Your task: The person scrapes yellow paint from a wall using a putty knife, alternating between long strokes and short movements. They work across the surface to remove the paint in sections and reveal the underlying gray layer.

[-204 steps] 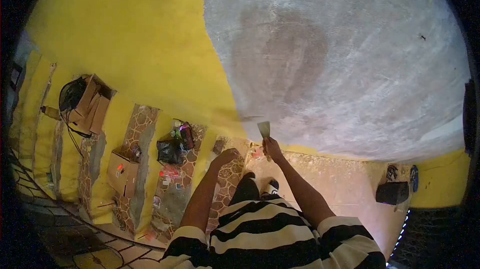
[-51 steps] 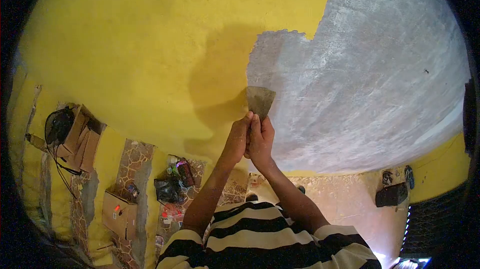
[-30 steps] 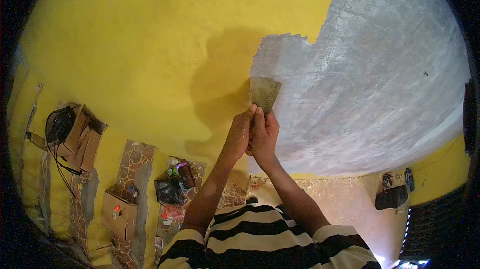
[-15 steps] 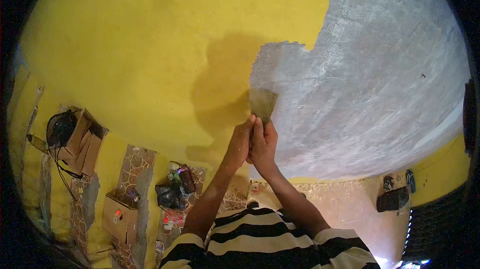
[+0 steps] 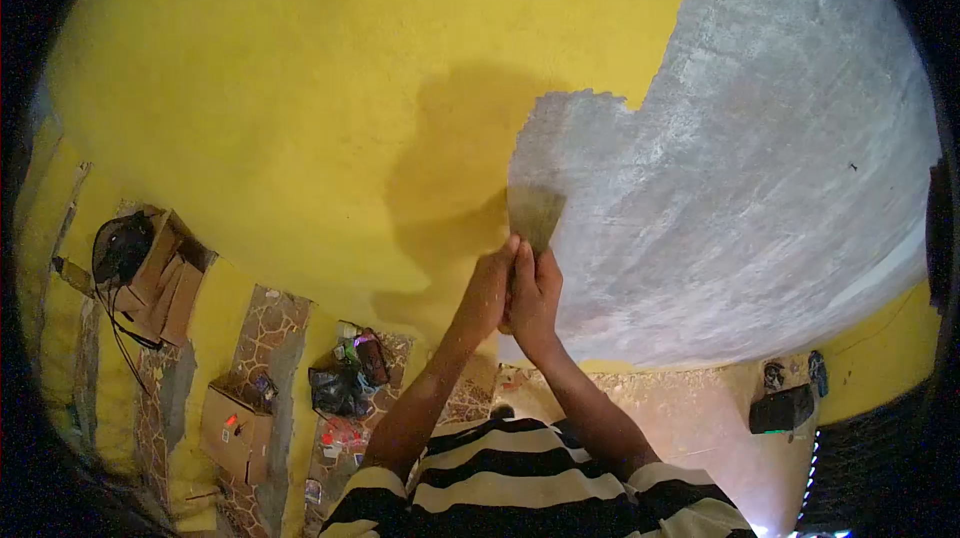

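Note:
Both hands are closed around the handle of a scraper (image 5: 537, 218) with a wide, flat blade. My left hand (image 5: 487, 288) grips it from the left, with my right hand (image 5: 536, 300) pressed against it on the other side. The handle is mostly hidden by the fingers. The blade points up and lies at the left border of a bare grey patch (image 5: 740, 168) on the yellow wall (image 5: 270, 128). That border is ragged where yellow paint meets grey. A shadow of my head and arms falls on the paint to the left.
At lower left, steps with stone-pattern treads hold an open cardboard box (image 5: 172, 283) with a black mesh bag (image 5: 122, 250), another carton (image 5: 235, 433) and a black plastic bag (image 5: 338, 390). A dark box-shaped object (image 5: 782, 408) stands on the floor at lower right.
The wall patch, the hands and the scraper all appear slightly further right and lower in view. Both hands keep their hold on the scraper.

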Tool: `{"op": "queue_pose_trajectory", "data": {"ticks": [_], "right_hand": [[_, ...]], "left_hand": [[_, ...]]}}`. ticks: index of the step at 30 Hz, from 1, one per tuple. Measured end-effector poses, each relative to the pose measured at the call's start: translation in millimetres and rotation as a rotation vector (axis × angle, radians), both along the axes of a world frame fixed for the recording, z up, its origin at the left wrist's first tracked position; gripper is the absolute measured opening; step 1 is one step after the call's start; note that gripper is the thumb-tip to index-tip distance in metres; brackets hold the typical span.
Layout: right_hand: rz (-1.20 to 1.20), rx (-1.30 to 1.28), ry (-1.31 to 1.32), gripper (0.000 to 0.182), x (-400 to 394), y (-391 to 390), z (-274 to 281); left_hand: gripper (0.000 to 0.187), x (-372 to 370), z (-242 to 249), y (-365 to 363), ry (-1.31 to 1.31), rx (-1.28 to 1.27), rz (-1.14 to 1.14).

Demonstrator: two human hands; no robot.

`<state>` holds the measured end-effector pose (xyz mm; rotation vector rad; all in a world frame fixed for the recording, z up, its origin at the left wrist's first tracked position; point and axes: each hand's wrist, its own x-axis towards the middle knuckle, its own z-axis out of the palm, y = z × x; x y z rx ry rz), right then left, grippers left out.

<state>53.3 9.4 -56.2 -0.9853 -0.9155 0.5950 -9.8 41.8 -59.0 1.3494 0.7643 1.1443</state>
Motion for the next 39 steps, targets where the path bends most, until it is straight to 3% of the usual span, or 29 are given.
{"op": "queue_pose_trajectory", "data": {"ticks": [5,7,10,14,18,21,23,28,30,33,36,39], "right_hand": [[0.071,-0.039,-0.042,0.024,3,-2,28],[0.032,-0.033,-0.044,0.024,-1,-5,21],[0.010,-0.035,-0.043,0.025,0,-1,27],[0.094,-0.028,0.004,0.025,2,3,51],[0.069,0.029,-0.006,0.025,0,0,39],[-0.021,0.043,-0.022,0.025,-3,2,27],[0.136,-0.038,0.019,0.026,-2,-4,44],[0.058,-0.016,-0.036,0.022,-11,-5,44],[-0.084,0.120,-0.105,0.021,-14,-1,28],[0.015,0.048,-0.117,0.023,-8,1,38],[0.011,0.008,-0.099,0.024,-10,-3,54],[-0.070,0.088,-0.163,0.023,-9,-1,31]], "left_hand": [[0.050,-5,27,1,0.114,-0.024,-0.055],[0.054,9,13,-4,-0.067,0.124,0.108],[0.053,10,9,1,-0.022,0.212,0.161],[0.051,-13,64,5,0.155,-0.055,-0.072],[0.054,-6,46,1,0.076,0.131,0.003],[0.054,-12,42,-2,0.141,0.039,-0.034],[0.053,-14,55,-2,0.079,0.029,-0.033],[0.050,-26,56,0,0.211,-0.020,-0.138],[0.048,-18,37,-2,0.080,-0.021,-0.067],[0.047,-18,50,4,0.064,0.135,-0.035],[0.047,-25,85,-5,0.162,-0.009,-0.112],[0.050,-14,56,-6,0.053,0.062,-0.027]]}}
